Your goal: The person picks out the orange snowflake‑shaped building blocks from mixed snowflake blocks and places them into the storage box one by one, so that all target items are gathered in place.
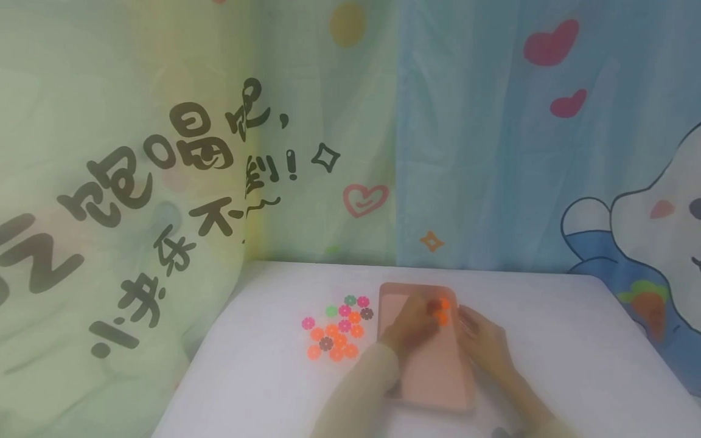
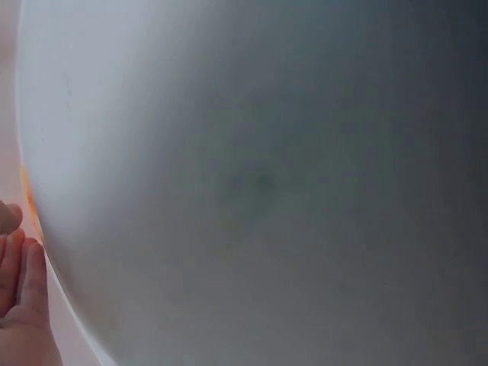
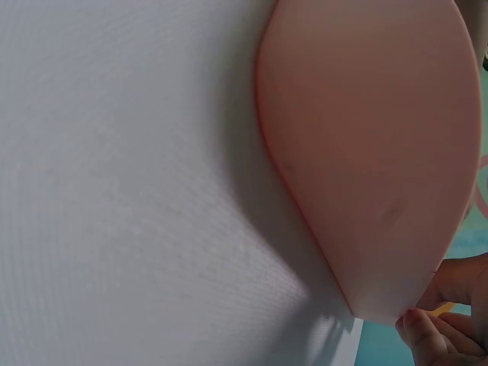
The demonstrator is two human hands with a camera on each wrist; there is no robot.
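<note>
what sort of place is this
Perhaps an indoor play or craft corner: cartoon-printed curtains hang around a white table, and on it are a pink tray and small, brightly coloured flower-shaped pieces.

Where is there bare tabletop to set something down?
Bare white table lies right of the right hand and left of the flower pieces. Crowded: that cluster, and the far end of the pink tray, where the left hand is.

Pink tray (image 1: 432, 374), white bench (image 1: 263, 383); left of the tray, orange, magenta, green and brown flower pieces (image 1: 344, 326); behind it, green-and-blue heart-patterned curtain (image 1: 460, 152).
</note>
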